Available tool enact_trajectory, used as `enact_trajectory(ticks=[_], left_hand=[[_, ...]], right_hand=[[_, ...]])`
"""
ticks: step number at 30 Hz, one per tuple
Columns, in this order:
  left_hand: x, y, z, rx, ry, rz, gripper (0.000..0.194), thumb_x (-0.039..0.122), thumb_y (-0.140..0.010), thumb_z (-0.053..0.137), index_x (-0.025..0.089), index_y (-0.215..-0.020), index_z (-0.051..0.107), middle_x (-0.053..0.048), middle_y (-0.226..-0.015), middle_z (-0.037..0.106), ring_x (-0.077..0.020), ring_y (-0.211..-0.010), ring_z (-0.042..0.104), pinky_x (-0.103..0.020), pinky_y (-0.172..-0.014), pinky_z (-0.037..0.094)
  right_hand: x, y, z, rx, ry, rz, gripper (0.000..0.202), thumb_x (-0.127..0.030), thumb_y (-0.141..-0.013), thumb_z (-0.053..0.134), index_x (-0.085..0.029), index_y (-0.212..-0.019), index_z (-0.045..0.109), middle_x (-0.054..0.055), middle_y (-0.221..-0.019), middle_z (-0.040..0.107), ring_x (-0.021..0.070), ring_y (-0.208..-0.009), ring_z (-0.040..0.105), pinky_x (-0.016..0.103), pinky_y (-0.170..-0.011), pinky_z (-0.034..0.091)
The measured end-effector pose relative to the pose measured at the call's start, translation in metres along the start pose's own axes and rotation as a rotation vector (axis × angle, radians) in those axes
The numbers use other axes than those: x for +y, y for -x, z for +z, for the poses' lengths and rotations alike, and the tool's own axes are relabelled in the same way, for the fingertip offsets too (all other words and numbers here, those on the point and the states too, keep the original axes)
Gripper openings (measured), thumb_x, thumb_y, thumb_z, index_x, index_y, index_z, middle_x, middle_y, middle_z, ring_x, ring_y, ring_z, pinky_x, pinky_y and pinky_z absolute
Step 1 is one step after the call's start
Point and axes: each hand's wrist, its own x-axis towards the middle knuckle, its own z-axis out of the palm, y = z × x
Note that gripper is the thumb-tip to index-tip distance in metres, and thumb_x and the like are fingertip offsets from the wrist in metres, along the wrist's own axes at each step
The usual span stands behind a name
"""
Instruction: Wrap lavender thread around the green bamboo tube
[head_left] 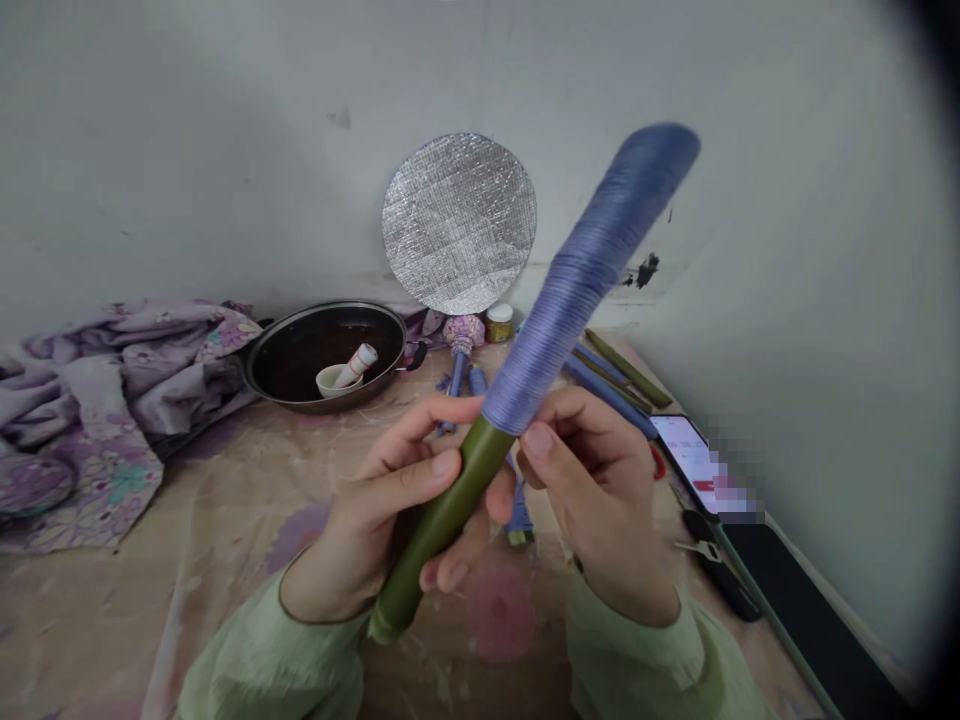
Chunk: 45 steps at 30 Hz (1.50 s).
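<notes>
My left hand [390, 500] is wrapped round the bare lower part of a thick green stalk [435, 530], which is held tilted, its upper end leaning right. Blue-purple cord [562, 290] lies in tight coils round the upper part, up to the slanted tip. At the lower edge of the coils, my right hand [592, 480] is closed, thumb and forefinger pressed together against the cord. A loose cord end is not visible between those fingers. Behind my hands lie more cord-wrapped pieces [519, 515], partly hidden.
On the left, a dark pan [326, 400] holds a small white cup [330, 382], beside bunched floral cloth [105, 400]. A round silver disc [459, 225] stands near the wall. Green stalks [630, 368], a phone [686, 460] and a key [705, 549] lie at right.
</notes>
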Motion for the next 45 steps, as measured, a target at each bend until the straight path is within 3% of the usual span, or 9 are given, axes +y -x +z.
enact_trajectory(ticks=[10, 19, 25, 27, 30, 33, 36, 39, 45], left_hand=[[0.0, 0.003, 0.001, -0.062, 0.034, -0.051, 0.024, 0.029, -0.104, 0.044, 0.029, -0.122, 0.06, 0.0, -0.085, 0.068, 0.0003, -0.035, 0.038, -0.008, -0.033, 0.033], [0.0, 0.001, -0.002, -0.149, 0.043, -0.092, 0.029, 0.034, -0.107, 0.036, 0.023, -0.124, 0.057, -0.006, -0.088, 0.076, -0.0012, -0.033, 0.047, -0.007, -0.034, 0.035], [-0.002, 0.001, -0.007, -0.216, 0.104, -0.235, 0.038, 0.038, -0.109, 0.028, 0.018, -0.119, 0.06, -0.006, -0.086, 0.077, -0.0031, -0.032, 0.049, -0.01, -0.033, 0.036], [-0.002, 0.001, -0.007, -0.159, 0.035, -0.235, 0.039, 0.04, -0.108, 0.032, 0.017, -0.12, 0.06, -0.007, -0.085, 0.077, -0.0055, -0.036, 0.054, -0.012, -0.034, 0.038], [-0.004, -0.001, -0.004, 0.072, -0.342, -0.158, 0.032, 0.044, -0.101, 0.054, 0.017, -0.115, 0.063, -0.003, -0.075, 0.071, -0.0101, -0.053, 0.062, -0.017, -0.048, 0.047], [-0.01, -0.002, -0.005, 0.321, -0.821, 0.17, 0.027, 0.027, -0.089, 0.075, 0.023, -0.113, 0.064, -0.001, -0.095, 0.071, -0.0145, -0.083, 0.067, -0.025, -0.076, 0.055], [-0.017, -0.002, -0.012, 0.331, -1.124, 0.423, 0.043, 0.016, -0.09, 0.073, 0.032, -0.129, 0.062, -0.002, -0.117, 0.07, -0.0184, -0.104, 0.064, -0.03, -0.088, 0.054], [-0.02, -0.001, -0.016, 0.284, -1.07, 0.392, 0.052, 0.015, -0.093, 0.068, 0.038, -0.138, 0.059, -0.003, -0.124, 0.067, -0.0168, -0.096, 0.065, -0.025, -0.072, 0.056], [-0.011, -0.003, -0.008, 0.199, -0.672, 0.21, 0.048, 0.02, -0.096, 0.066, 0.046, -0.136, 0.061, 0.002, -0.094, 0.063, -0.0029, -0.059, 0.056, -0.012, -0.05, 0.045]], right_hand=[[0.002, 0.001, -0.001, -0.003, -0.037, 0.101, 0.02, -0.039, -0.085, 0.08, -0.023, -0.085, 0.069, -0.001, -0.068, 0.064, 0.0126, -0.053, 0.056, 0.022, -0.043, 0.044], [0.005, 0.001, 0.0, -0.008, -0.043, 0.119, 0.03, -0.049, -0.081, 0.083, -0.03, -0.102, 0.073, -0.006, -0.059, 0.046, 0.0109, -0.048, 0.039, 0.021, -0.041, 0.033], [0.003, 0.005, -0.007, -0.142, -0.025, 0.142, 0.019, -0.045, -0.086, 0.079, -0.026, -0.085, 0.077, -0.002, -0.058, 0.056, 0.0133, -0.046, 0.05, 0.024, -0.039, 0.039], [0.002, 0.004, -0.007, -0.147, -0.047, 0.155, 0.018, -0.043, -0.089, 0.076, -0.025, -0.088, 0.076, -0.002, -0.061, 0.06, 0.011, -0.04, 0.049, 0.023, -0.035, 0.037], [0.003, 0.0, -0.006, -0.073, -0.044, 0.135, 0.015, -0.039, -0.09, 0.076, -0.025, -0.092, 0.076, -0.003, -0.064, 0.062, 0.0074, -0.039, 0.046, 0.019, -0.034, 0.034], [0.005, -0.005, -0.005, 0.029, 0.083, 0.061, 0.013, -0.037, -0.088, 0.079, -0.024, -0.085, 0.075, -0.005, -0.059, 0.053, 0.0079, -0.048, 0.043, 0.019, -0.041, 0.034], [0.007, -0.007, -0.005, 0.058, 0.144, 0.021, 0.014, -0.038, -0.088, 0.078, -0.025, -0.085, 0.076, -0.005, -0.059, 0.051, 0.0087, -0.051, 0.042, 0.019, -0.043, 0.034], [0.007, -0.008, -0.007, 0.023, 0.14, 0.018, 0.013, -0.038, -0.09, 0.077, -0.026, -0.091, 0.077, -0.004, -0.062, 0.059, 0.0099, -0.054, 0.048, 0.02, -0.046, 0.038], [0.008, -0.006, -0.014, 0.035, 0.102, 0.041, 0.013, -0.032, -0.09, 0.076, -0.027, -0.102, 0.078, -0.006, -0.062, 0.056, 0.0078, -0.051, 0.042, 0.019, -0.045, 0.032]])
